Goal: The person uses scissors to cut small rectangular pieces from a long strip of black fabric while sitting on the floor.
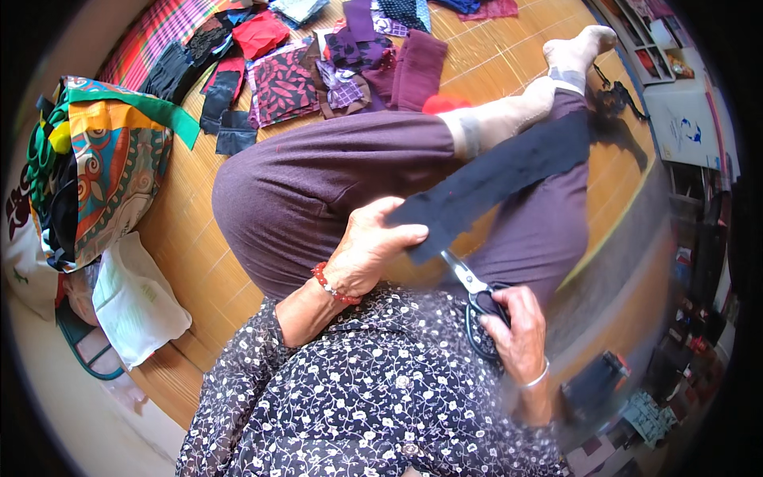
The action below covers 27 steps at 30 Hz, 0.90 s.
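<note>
Woven straw mat (199, 262) covers the floor; person sits on it, knee raised. Nearest: right hand (520, 334), fingers clenched through the black handles of scissors (475, 294), blades pointing up-left into the near end of a dark fabric strip (497, 179). Left hand (369, 254) pinches that same end, thumb on top, just left of the blades. Strip's long axis runs from the fingers up-right, across the purple trouser leg toward the foot. Far: fabric scraps (318, 63) spread on the mat.

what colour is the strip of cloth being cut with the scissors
Black strip of cloth, seen clearest in the head view.
</note>
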Tool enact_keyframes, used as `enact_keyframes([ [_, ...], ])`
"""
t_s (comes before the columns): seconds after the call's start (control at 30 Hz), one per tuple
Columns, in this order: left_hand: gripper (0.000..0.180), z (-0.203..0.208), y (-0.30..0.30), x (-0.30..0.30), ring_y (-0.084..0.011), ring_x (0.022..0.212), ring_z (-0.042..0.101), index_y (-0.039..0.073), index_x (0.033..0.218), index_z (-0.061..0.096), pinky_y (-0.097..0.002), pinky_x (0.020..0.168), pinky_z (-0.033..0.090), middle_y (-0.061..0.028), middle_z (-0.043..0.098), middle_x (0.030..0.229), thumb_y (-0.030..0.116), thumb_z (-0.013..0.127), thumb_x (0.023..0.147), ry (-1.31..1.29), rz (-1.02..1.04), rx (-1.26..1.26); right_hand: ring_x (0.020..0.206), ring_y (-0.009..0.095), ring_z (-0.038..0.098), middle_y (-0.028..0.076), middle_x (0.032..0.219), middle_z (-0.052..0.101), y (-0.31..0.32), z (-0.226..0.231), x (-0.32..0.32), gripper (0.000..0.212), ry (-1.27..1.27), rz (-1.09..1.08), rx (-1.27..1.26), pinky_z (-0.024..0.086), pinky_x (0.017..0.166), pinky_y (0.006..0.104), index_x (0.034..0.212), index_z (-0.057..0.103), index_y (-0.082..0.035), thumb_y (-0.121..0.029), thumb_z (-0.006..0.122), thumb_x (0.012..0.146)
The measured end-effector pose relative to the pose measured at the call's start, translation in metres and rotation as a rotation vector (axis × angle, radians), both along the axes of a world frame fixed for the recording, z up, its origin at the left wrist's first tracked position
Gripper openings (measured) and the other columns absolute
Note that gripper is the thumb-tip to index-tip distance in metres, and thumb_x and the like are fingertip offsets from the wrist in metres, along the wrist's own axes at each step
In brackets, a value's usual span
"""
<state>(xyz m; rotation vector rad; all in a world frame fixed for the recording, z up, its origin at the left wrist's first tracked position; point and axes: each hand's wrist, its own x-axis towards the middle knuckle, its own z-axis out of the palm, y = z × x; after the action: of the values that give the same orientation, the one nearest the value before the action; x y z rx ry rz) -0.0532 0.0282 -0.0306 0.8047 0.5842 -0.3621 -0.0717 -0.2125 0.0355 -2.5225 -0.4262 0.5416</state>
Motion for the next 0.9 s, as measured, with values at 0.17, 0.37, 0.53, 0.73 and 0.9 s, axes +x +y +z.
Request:
enact_keyframes([
  [0.17,0.025,-0.001,0.004,-0.002,-0.0084,0.066,0.06,0.001,0.098,0.056,-0.0213,0.052,0.05,-0.0052,0.063,0.085,0.002,0.068,0.076,0.057,-0.103,0.008,0.079,0.033,0.056,0.016,0.085,0.056,-0.015,-0.002,-0.016,0.047,0.064,-0.114,-0.032,0.045,0.072,0.0394,0.11,0.049,-0.003,-0.008,0.065,0.066],
  [0.37,0.025,-0.007,0.004,-0.007,-0.0117,0.062,0.06,0.001,0.099,0.054,-0.0217,0.042,0.048,-0.0074,0.062,0.087,0.001,0.067,0.077,0.133,-0.208,-0.107,0.055,0.019,0.053,0.006,0.066,0.056,-0.039,-0.007,-0.022,0.056,0.146,-0.225,0.027,0.045,0.056,0.0298,0.116,0.048,-0.009,-0.001,0.066,0.063],
  [0.53,0.026,-0.015,0.004,-0.011,-0.0145,0.068,0.062,-0.002,0.1,0.052,-0.0253,0.048,0.054,-0.0103,0.061,0.09,-0.004,0.064,0.077,0.129,-0.194,-0.134,0.054,0.008,0.047,0.0,0.062,0.049,-0.049,-0.014,-0.036,0.049,0.225,-0.416,0.362,0.042,0.052,0.0229,0.106,0.049,-0.003,-0.001,0.073,0.063],
  [0.73,0.027,-0.007,-0.003,-0.006,-0.0231,0.085,0.063,-0.006,0.105,0.049,-0.0401,0.071,0.059,-0.0136,0.058,0.098,-0.008,0.059,0.079,0.185,-0.039,-0.17,0.063,0.014,0.057,0.005,0.07,0.057,-0.045,0.011,-0.028,0.051,0.268,-0.296,0.234,0.047,0.058,0.0269,0.109,0.049,-0.002,-0.017,0.074,0.068],
  [0.9,0.027,0.001,-0.002,-0.004,-0.0223,0.086,0.062,-0.006,0.108,0.05,-0.0407,0.071,0.059,-0.0134,0.058,0.102,-0.004,0.058,0.082,0.141,-0.063,-0.213,0.079,0.024,0.061,0.012,0.088,0.06,-0.047,0.026,-0.019,0.062,0.324,-0.143,0.243,0.048,0.073,0.034,0.114,0.044,-0.002,-0.034,0.073,0.069],
])
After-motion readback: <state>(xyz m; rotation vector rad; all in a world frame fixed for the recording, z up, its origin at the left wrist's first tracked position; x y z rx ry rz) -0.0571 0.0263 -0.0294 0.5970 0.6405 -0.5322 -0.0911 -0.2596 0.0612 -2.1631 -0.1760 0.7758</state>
